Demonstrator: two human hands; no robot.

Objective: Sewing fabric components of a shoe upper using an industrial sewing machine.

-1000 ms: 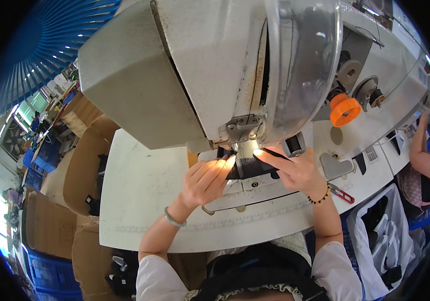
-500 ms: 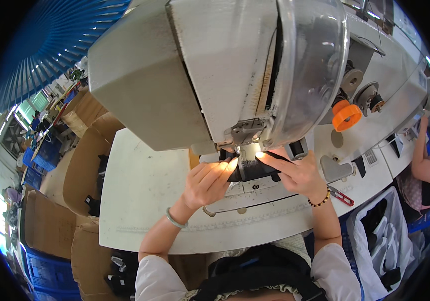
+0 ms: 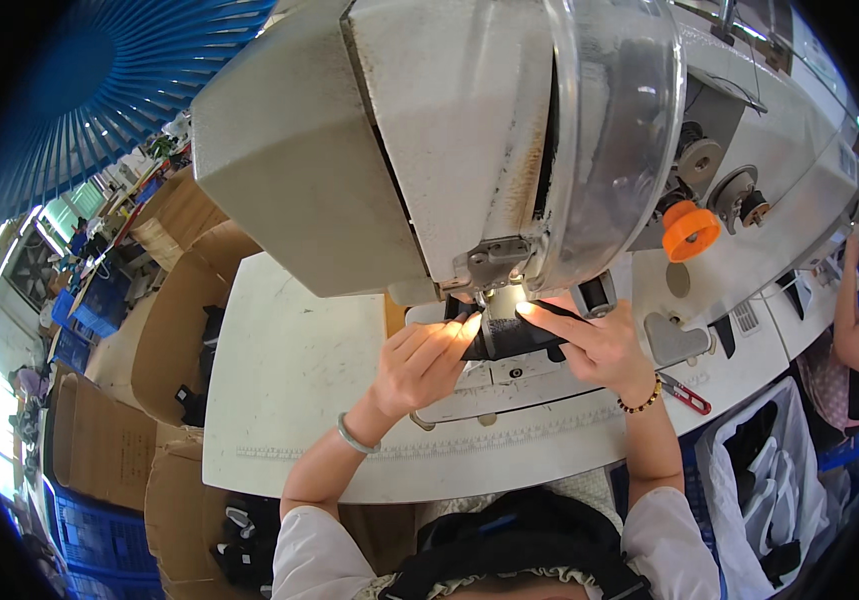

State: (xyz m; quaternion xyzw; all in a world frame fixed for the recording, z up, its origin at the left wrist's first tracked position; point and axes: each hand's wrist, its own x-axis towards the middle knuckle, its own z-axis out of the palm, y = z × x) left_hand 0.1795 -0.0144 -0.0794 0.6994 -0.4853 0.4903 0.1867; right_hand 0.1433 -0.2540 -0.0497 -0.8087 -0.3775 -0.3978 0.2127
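Note:
A black fabric piece (image 3: 517, 340) lies under the lit needle area of a large grey sewing machine (image 3: 459, 120). My left hand (image 3: 411, 370) grips its left end, fingertips together close to the presser foot. On the other side, my right hand (image 3: 604, 352) holds the right end, index finger stretched along the top and the other fingers curled below. A pale patch shows on the work between the two index fingertips. The needle tip itself is hard to make out.
A white table (image 3: 279, 400) with a printed ruler surrounds the machine. Red-handled snips (image 3: 686, 394) lie right of my wrist. Cardboard boxes (image 3: 174, 345) stand left, a white bag (image 3: 764, 480) right. A blue fan (image 3: 99, 90) is upper left; another person's arm (image 3: 852, 310) shows far right.
The whole view has shifted slightly. Both hands keep their hold on the black fabric piece, with hardly any visible movement against the machine.

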